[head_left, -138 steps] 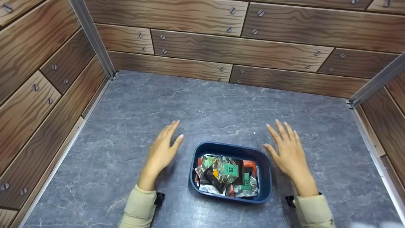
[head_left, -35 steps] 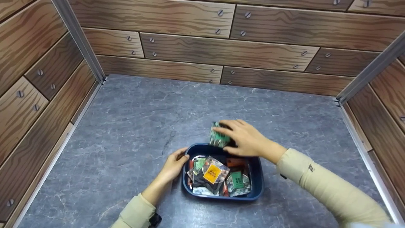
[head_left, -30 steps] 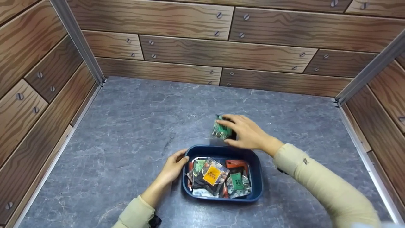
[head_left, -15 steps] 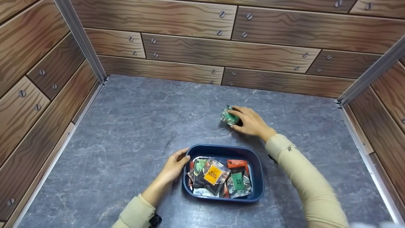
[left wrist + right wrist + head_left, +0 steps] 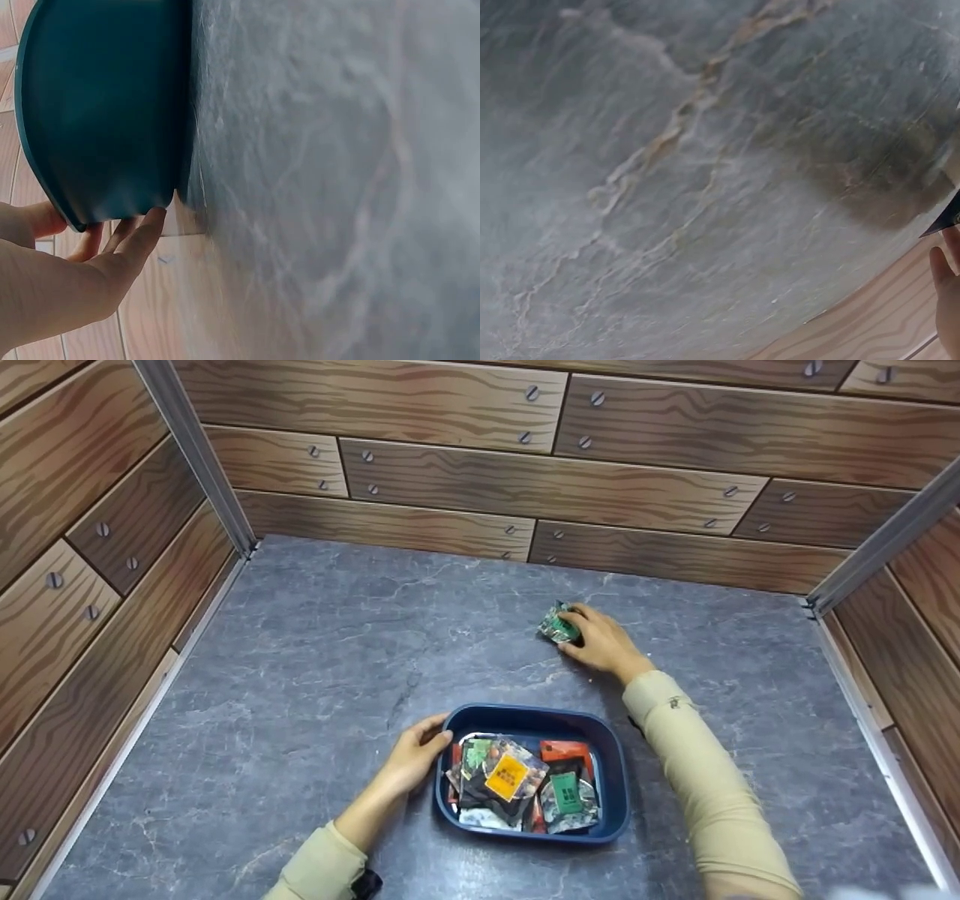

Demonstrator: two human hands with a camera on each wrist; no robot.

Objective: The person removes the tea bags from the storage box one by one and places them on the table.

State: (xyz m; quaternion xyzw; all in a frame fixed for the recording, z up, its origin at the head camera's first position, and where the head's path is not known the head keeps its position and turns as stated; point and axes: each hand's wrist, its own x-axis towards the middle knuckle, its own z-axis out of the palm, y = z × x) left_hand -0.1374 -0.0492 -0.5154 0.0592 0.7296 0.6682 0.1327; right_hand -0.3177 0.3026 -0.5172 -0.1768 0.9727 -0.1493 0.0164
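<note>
My left hand (image 5: 411,751) holds the left wall of a blue plastic bin (image 5: 619,780), thumb at the rim and fingers against the outside. In the left wrist view, the fingertips (image 5: 154,216) press the bin's outer side. Inside lie several small foil packets, among them one with an orange label (image 5: 506,777), one with a green label (image 5: 567,795) and a red one (image 5: 564,749). Beyond the bin, my right hand (image 5: 604,643) grips a green-labelled packet (image 5: 556,624) between thumb and fingers, close over the tabletop. The right wrist view catches only a dark corner of it (image 5: 946,217).
The grey marbled tabletop (image 5: 337,622) is walled by wood-patterned panels (image 5: 450,469) at the back and both sides. Metal posts (image 5: 196,457) stand in the back corners.
My right hand has lifted the green-labelled packet out of the bin and carried it away toward the back wall. My left hand came to the bin's rim and has stayed there.
</note>
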